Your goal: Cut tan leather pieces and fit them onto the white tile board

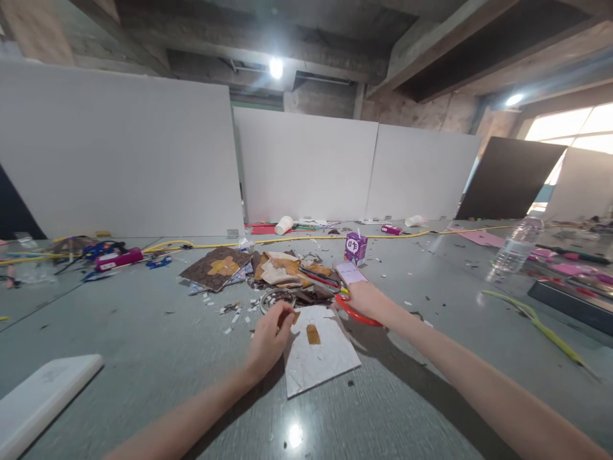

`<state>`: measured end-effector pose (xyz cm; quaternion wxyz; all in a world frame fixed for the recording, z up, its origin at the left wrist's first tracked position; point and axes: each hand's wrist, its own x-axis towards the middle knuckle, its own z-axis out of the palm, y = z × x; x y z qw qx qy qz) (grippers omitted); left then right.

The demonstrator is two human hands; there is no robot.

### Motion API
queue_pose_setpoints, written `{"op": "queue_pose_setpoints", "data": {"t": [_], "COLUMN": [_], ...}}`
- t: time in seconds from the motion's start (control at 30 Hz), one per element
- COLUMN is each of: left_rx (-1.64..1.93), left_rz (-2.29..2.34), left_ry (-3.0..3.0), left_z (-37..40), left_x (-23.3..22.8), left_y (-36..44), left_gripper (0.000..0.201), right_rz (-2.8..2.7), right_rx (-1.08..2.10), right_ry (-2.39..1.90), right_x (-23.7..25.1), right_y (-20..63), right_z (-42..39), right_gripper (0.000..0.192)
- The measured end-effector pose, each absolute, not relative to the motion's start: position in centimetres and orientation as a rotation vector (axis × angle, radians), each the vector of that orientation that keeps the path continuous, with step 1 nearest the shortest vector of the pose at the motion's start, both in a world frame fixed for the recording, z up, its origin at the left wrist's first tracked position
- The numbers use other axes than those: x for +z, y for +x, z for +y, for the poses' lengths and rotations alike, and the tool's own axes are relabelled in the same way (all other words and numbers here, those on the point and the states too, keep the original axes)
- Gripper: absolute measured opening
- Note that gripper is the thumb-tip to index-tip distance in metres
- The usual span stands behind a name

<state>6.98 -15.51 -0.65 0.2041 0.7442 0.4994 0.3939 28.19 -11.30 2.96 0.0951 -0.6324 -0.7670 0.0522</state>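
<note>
My left hand (269, 338) rests on the near-left corner of a white sheet (318, 358) lying on the grey table, fingers curled and pinching a small brown scrap at its edge. A small tan patch (313, 333) sits on the sheet. My right hand (364, 299) grips red-handled scissors (357, 313) just beyond the sheet's far-right corner. Behind both hands lies a heap of brown and tan leather scraps (282, 271) and a metal ring (278, 297).
A purple drink carton (355, 247) stands behind the heap. A brown patterned piece (215, 267) lies to the left, a water bottle (517, 246) at the right, a white slab (43, 399) at the near left. A yellow cable (306, 239) crosses the table.
</note>
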Motion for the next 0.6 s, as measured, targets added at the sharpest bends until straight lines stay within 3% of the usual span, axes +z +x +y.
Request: {"op": "queue_pose_setpoints", "data": {"t": [0.13,0.43,0.6], "left_rx": [1.146,0.818,0.737], "left_rz": [1.459,1.694,1.640], "left_ry": [2.078,2.434,2.461], "left_z": [-16.1,-16.3,-16.2], "left_x": [-1.2,-1.7,-2.1], "left_y": [7.1,7.2,7.3], "left_gripper": [0.013,0.018,0.014], "right_rz": [-2.291,-2.381,-2.414], "right_rx": [0.064,0.116,0.012], "right_ry": [-1.973,-2.047,-1.721], "right_x": [1.0,1.8,2.9], "right_y": [28.8,30.0,29.1], "right_z": [-11.6,-11.6,-12.4], "right_gripper": [0.037,0.029,0.024]}}
